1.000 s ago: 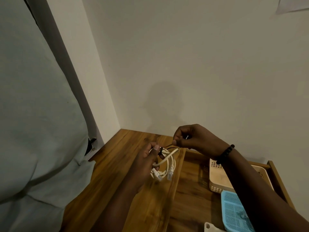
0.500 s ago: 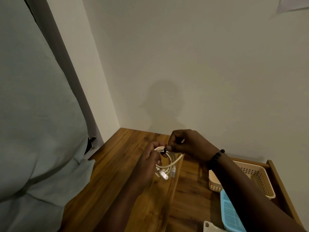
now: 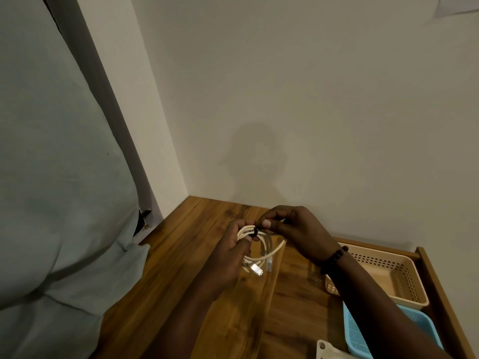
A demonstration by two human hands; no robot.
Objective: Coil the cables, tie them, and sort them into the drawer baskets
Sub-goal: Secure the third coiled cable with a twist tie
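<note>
We are at the tying step. Our left hand (image 3: 233,251) curls round the coiled cable (image 3: 261,246), gripping its loops where they bunch together. At two o'clock from it, touching, our right hand (image 3: 298,229) pinches a small black tie (image 3: 255,231) wrapped round the bundle, thumb and fingertips closed on it.

The cable is cream-white, smooth and round, wound in a few loose loops and held just above the table (image 3: 207,255). Two clear plastic plugs (image 3: 261,268) dangle at six o'clock from the coil.

We judge the tie is nearly fastened. The next move calls for snugging it tight without letting the springy loops slip, then carrying the bundle to a basket.

The table is warm brown wood with a visible grain. At four o'clock from our hands an open drawer (image 3: 438,288) holds a beige basket (image 3: 404,260) of perforated plastic, rectangular with rounded corners, and nearer to us a blue mesh basket (image 3: 360,332). A white object (image 3: 329,349) sits at the bottom edge, too cropped to identify.
</note>
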